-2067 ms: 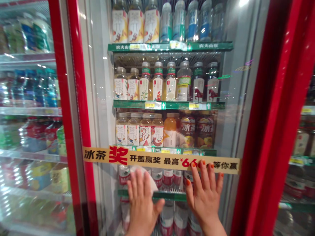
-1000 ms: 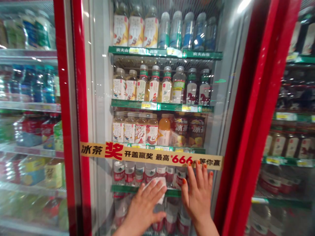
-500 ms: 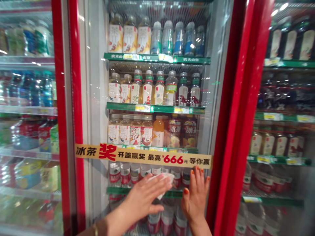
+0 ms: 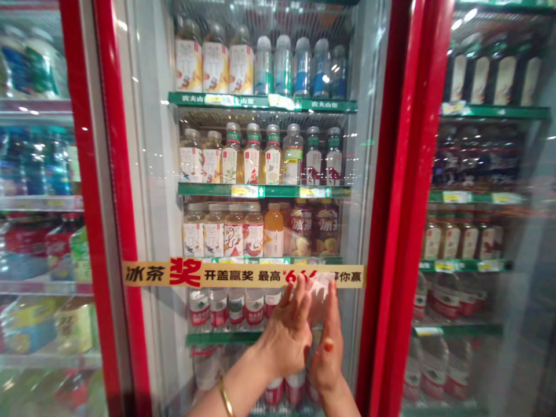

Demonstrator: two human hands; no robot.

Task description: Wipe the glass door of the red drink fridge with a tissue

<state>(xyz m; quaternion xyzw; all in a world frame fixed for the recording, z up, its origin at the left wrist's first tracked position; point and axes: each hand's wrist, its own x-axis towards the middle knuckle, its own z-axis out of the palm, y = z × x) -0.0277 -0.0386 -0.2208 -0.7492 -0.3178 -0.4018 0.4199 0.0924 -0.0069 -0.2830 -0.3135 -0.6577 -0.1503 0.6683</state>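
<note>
Here's a red-framed glass cooler door (image 4: 402,174), and at six o'clock a crumpled white cloth (image 4: 320,296) sits on the pane, the left hand (image 4: 284,339) pressing it in an open grip, the right hand (image 4: 329,359) open just beside, keeping it there.

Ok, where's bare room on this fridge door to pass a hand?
Bare: the pale strip inside the red door frame, left of the bottles, and the glass door below the yellow banner, left of the left hand. Crowded: under the banner, where the right hand meets the white wipe.
</note>
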